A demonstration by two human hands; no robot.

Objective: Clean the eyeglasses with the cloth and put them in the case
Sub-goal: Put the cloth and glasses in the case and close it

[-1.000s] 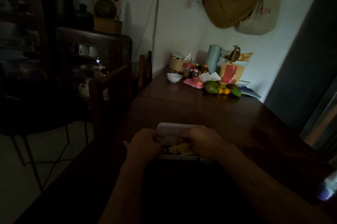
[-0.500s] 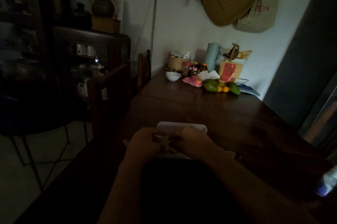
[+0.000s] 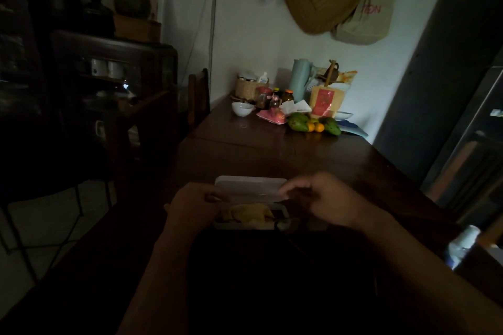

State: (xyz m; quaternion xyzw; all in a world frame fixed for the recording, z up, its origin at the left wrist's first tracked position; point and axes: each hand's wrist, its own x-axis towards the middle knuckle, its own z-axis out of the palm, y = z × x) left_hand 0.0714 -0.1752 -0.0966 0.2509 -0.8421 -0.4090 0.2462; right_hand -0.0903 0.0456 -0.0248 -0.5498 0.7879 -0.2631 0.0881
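A white eyeglass case (image 3: 250, 187) lies open on the dark wooden table (image 3: 272, 160), its lid standing up on the far side. A yellow cloth (image 3: 249, 212) fills most of its tray. At the tray's right end sits a dark shape, apparently the eyeglasses (image 3: 281, 217), too dim to make out. My left hand (image 3: 190, 206) grips the case's left end. My right hand (image 3: 324, 201) hovers at the right, its loosely bent fingers touching the lid's right corner.
At the table's far end stand a white bowl (image 3: 242, 109), jars, a pale blue jug (image 3: 300, 78), a red-labelled packet and green and orange fruit (image 3: 313, 124). Wooden chairs (image 3: 196, 100) line the left side. A plastic bottle (image 3: 462, 246) shows at the right edge.
Both hands were pressed together inside the case. My right hand has since lifted out to the lid's right corner, and the yellow cloth lies uncovered in the tray.
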